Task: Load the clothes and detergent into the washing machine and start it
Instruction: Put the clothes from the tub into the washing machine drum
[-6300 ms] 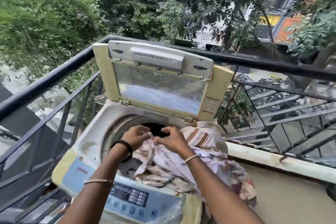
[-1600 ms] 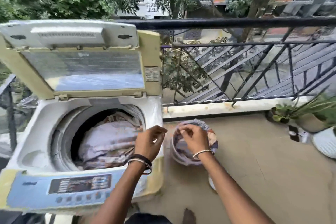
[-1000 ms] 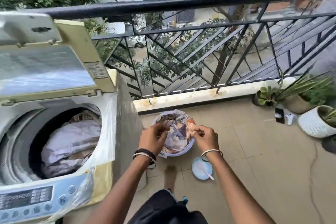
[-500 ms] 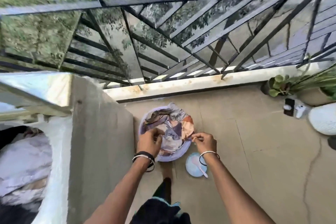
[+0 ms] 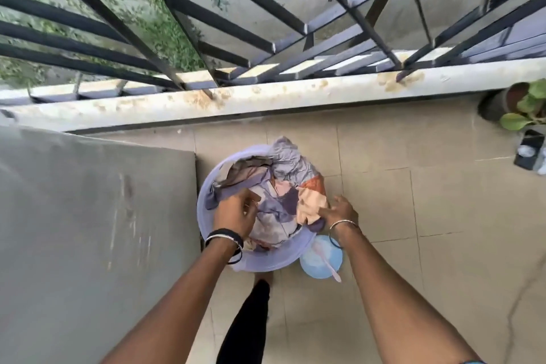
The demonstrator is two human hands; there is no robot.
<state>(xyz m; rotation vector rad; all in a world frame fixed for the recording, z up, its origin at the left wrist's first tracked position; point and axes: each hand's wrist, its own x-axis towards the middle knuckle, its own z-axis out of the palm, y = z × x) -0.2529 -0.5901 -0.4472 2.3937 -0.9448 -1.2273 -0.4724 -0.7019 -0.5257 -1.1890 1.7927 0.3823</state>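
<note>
Lilac bucket (image 5: 274, 264) full of clothes (image 5: 279, 204): left hand (image 5: 236, 213) grips them, right hand (image 5: 339, 211) hold unclear; detergent (image 5: 320, 258), five o'clock, untouched.

Soft, even daylight from above; you get only faint shadows on the floor (image 5: 384, 186). Pale sheen on the railing (image 5: 304, 29) bars. Wide lens bows railing and ledge (image 5: 295, 94) toward the edges. Clothes (image 5: 283, 204) and leaves (image 5: 165, 32) read slightly smeared.
</note>
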